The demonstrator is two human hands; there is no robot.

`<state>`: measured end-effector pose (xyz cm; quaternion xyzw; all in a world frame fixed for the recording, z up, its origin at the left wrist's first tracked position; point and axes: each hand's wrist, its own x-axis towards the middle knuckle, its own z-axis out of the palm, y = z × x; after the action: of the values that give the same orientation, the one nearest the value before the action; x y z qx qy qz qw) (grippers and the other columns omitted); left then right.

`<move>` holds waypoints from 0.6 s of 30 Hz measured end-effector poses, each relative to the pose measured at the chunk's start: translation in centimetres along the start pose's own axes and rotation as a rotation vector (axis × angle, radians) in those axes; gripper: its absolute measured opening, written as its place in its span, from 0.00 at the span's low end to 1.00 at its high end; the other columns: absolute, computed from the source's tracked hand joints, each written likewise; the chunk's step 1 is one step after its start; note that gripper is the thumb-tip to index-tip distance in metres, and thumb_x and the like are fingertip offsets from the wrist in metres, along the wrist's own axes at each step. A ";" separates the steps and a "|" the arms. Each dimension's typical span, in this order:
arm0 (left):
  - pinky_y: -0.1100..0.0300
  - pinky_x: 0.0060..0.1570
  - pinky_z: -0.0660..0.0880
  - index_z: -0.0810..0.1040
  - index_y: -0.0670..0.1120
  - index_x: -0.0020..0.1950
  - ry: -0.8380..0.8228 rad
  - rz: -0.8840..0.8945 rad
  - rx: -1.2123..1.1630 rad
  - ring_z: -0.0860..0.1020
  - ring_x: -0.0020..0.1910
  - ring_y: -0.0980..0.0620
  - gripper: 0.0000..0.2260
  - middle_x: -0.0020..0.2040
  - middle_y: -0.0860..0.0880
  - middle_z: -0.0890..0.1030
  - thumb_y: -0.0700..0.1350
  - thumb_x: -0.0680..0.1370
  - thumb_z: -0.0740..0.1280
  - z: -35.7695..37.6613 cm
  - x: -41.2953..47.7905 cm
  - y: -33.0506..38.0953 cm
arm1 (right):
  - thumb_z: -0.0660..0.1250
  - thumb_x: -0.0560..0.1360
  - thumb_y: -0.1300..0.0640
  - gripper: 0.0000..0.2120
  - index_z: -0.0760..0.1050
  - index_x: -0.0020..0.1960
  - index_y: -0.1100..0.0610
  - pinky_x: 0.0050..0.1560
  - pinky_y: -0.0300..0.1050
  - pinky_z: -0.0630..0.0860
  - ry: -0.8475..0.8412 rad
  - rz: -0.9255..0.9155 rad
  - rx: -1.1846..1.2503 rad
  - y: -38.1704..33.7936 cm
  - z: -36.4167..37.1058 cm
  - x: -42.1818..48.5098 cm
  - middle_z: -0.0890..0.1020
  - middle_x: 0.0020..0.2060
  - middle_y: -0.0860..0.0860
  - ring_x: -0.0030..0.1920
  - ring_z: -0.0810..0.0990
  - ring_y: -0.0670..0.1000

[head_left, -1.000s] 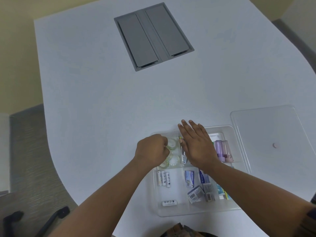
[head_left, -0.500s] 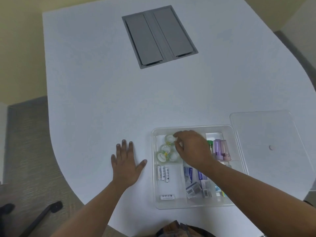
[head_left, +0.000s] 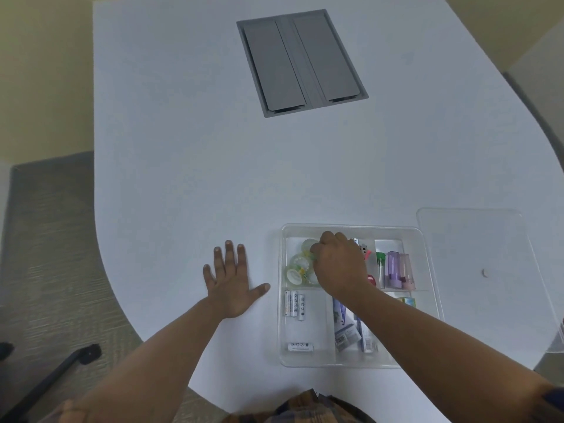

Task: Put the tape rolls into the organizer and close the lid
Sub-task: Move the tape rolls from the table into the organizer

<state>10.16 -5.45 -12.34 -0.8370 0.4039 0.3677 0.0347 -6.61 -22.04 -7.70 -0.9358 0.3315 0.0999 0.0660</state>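
Note:
A clear plastic organizer [head_left: 282, 331] sits on the white table near its front edge. Several small tape rolls [head_left: 297, 268] lie in its far left compartment. My right hand [head_left: 340, 264] is inside that compartment, fingers curled down among the rolls; whether they grip one is hidden. My left hand [head_left: 230, 283] lies flat on the table left of the organizer, fingers spread, holding nothing. The clear lid [head_left: 482, 270] lies flat on the table to the right of the organizer.
Other compartments hold batteries [head_left: 294, 304], purple and pink cases [head_left: 399, 270] and small packets [head_left: 348, 331]. A grey cable hatch [head_left: 300, 61] is set into the table farther back. The table edge curves away at left, with carpet and a chair base [head_left: 61, 367] below.
My left hand left the tape compartment and now rests flat on the table. My right hand went from flat over the organizer to curled fingers among the rolls.

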 end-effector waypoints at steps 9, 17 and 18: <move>0.36 0.68 0.32 0.18 0.52 0.64 -0.040 0.015 0.000 0.17 0.63 0.45 0.48 0.65 0.50 0.17 0.75 0.69 0.51 0.3 0.3 -0.6 | 0.71 0.64 0.63 0.14 0.83 0.48 0.51 0.40 0.44 0.62 -0.026 -0.097 0.078 -0.5 -0.6 -0.5 0.78 0.41 0.51 0.41 0.76 0.55; 0.37 0.68 0.32 0.16 0.54 0.62 -0.057 0.020 -0.006 0.15 0.62 0.46 0.48 0.63 0.51 0.14 0.76 0.68 0.50 0.1 0.4 -0.7 | 0.70 0.69 0.56 0.11 0.80 0.51 0.47 0.48 0.49 0.66 -0.143 -0.139 -0.049 -1.1 -1.3 0.1 0.77 0.46 0.49 0.49 0.74 0.54; 0.37 0.68 0.32 0.16 0.54 0.62 -0.058 0.020 -0.008 0.15 0.62 0.46 0.48 0.63 0.51 0.14 0.76 0.68 0.50 0.1 0.3 -0.7 | 0.69 0.69 0.56 0.11 0.80 0.50 0.47 0.46 0.48 0.64 -0.146 -0.152 -0.072 -1.2 -1.3 0.1 0.77 0.45 0.49 0.49 0.74 0.54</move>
<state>10.73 -5.13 -12.82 -0.8220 0.4098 0.3935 0.0394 -5.59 -21.45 -6.37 -0.9503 0.2499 0.1744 0.0639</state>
